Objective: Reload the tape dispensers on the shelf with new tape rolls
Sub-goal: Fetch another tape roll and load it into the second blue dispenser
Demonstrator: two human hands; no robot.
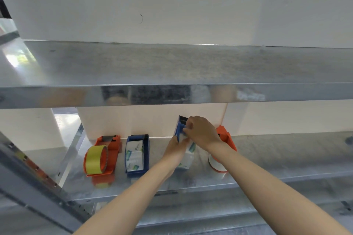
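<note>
Several tape dispensers stand in a row on the middle metal shelf point(191, 183). At the left an orange dispenser point(107, 150) carries a yellow roll point(95, 159). Beside it a blue dispenser point(138, 155) holds a white printed roll. A third, blue dispenser point(180, 129) is tilted up, its toothed blade toward the wall. My left hand point(176, 149) grips its lower side, over a white printed roll point(188, 156). My right hand point(200, 131) pinches something pale at its front end. Behind my right wrist an orange dispenser point(226, 137) carries a white roll point(215, 164).
An upper metal shelf point(172, 66) overhangs the work area, its front lip just above my hands. A slotted upright post point(38, 173) runs diagonally at the lower left. A white wall point(152, 5) closes the back. Bare shelf surface stretches to the right of the orange dispenser.
</note>
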